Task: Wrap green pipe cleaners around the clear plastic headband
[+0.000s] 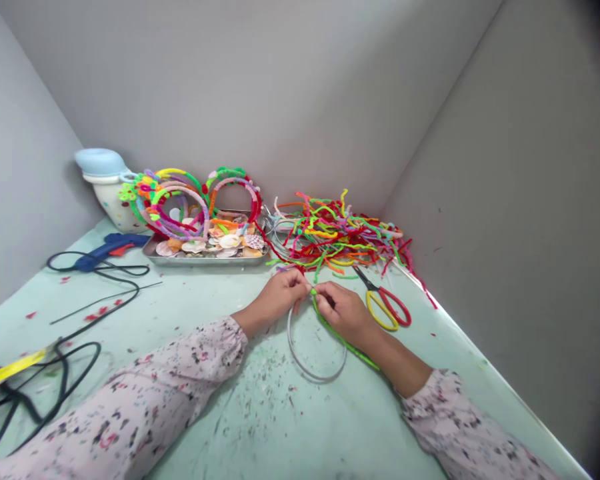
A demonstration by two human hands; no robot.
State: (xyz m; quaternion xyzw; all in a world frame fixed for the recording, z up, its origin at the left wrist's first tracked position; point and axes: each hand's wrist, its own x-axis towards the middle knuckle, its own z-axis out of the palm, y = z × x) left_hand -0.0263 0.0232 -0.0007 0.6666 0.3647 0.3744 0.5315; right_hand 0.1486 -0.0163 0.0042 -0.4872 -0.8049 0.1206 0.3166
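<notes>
Now L hand (280, 298), R hand (343, 312) pinch green pipe cleaner (341, 339) on grey headband (298, 361).

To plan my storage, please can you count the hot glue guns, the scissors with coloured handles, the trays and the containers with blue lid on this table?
Hot glue gun: 1
Scissors with red and yellow handles: 1
Metal tray: 1
White container with blue lid: 1
Total: 4

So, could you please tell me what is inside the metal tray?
The metal tray holds seashells, mostly pale, with orange pipe-cleaner bits among them. Pipe-cleaner headbands stand over its back, hiding that part, and the shells cover its floor.
</notes>
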